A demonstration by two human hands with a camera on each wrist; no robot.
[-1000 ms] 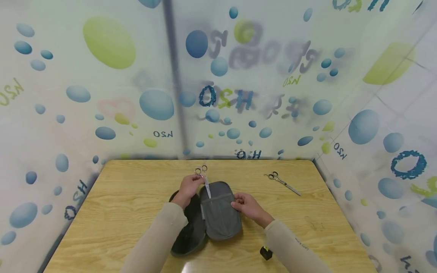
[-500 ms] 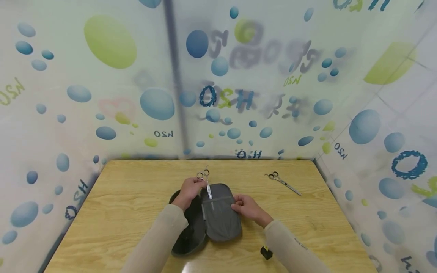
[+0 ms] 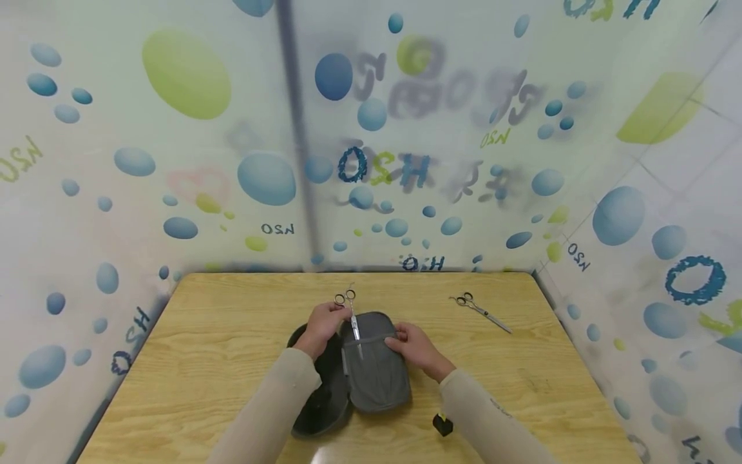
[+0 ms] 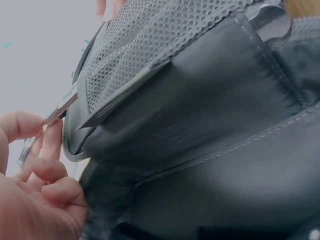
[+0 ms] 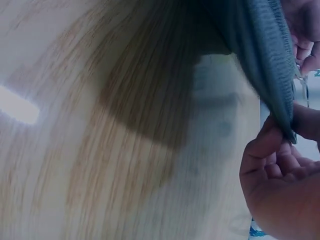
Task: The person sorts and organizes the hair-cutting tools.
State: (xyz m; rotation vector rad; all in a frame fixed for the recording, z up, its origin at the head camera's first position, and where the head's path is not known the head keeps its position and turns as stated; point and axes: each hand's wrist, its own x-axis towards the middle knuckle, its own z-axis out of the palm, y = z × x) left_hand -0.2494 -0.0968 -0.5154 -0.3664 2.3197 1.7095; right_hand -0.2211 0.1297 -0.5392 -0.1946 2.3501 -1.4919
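Note:
A dark grey zip case lies unfolded on the table, its mesh-pocket half [image 3: 379, 377] to the right and its hollow half [image 3: 324, 393] to the left. My left hand [image 3: 320, 327] pinches a pair of silver scissors [image 3: 355, 327] near the finger rings, blades down inside the pocket. Through the mesh [image 4: 145, 55] the blade tip shows faintly from above. The left wrist view has thumb and fingers around the scissors' shank [image 4: 61, 107] at the case's edge. My right hand [image 3: 418, 349] pinches the right rim of the pocket half [image 5: 262, 65], thumb at the pocket's opening.
A second pair of scissors [image 3: 485, 313] lies at the back right of the wooden table [image 3: 232, 309]. Close to the right sleeve [image 3: 487, 415] sits a small black object with a yellow part [image 3: 443, 425]. A patterned wall stands behind the table.
The scissors have slid deeper into the mesh pocket. My right hand has shifted left, its thumb now over the pocket's opening. The small black object has moved slightly left beside the sleeve.

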